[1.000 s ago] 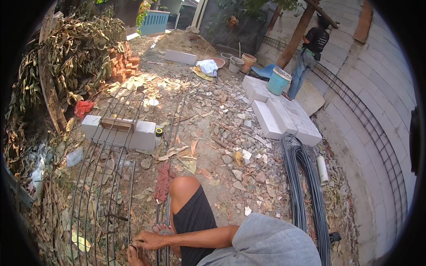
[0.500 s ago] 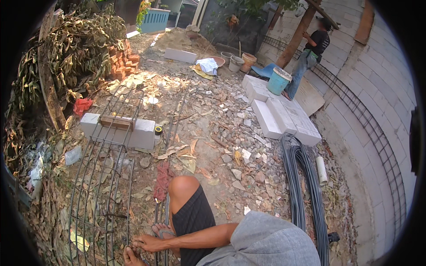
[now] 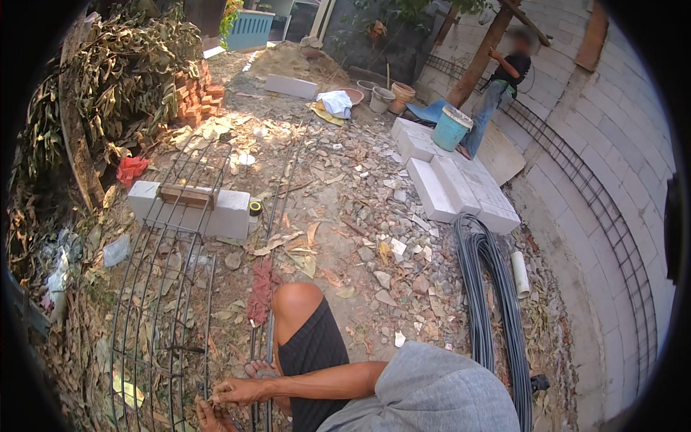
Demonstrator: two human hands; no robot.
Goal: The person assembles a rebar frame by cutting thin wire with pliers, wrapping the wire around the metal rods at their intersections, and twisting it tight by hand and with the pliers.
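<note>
A long rebar cage (image 3: 167, 288) of curved steel bars lies on the littered ground, its far end propped on a white block (image 3: 229, 210) under a wooden piece (image 3: 186, 196). My right hand (image 3: 237, 391) reaches across from the right, fingers pinched shut on a bar at the cage's near end. Just below it, my left hand (image 3: 210, 417) touches the same spot; the frame's lower edge cuts it off. My bent knee (image 3: 299, 306) in dark shorts is right beside the cage.
A bundle of dark steel rods (image 3: 497, 309) runs along the right. White blocks (image 3: 461, 189) and a blue bucket (image 3: 452, 129) lie beyond. Another person (image 3: 497, 90) stands by a wooden post. Also here: a red brick pile (image 3: 198, 97), dry foliage, rubble, and a block wall with mesh.
My hands have shifted slightly at the near end of the cage. Otherwise the scene is the same.
</note>
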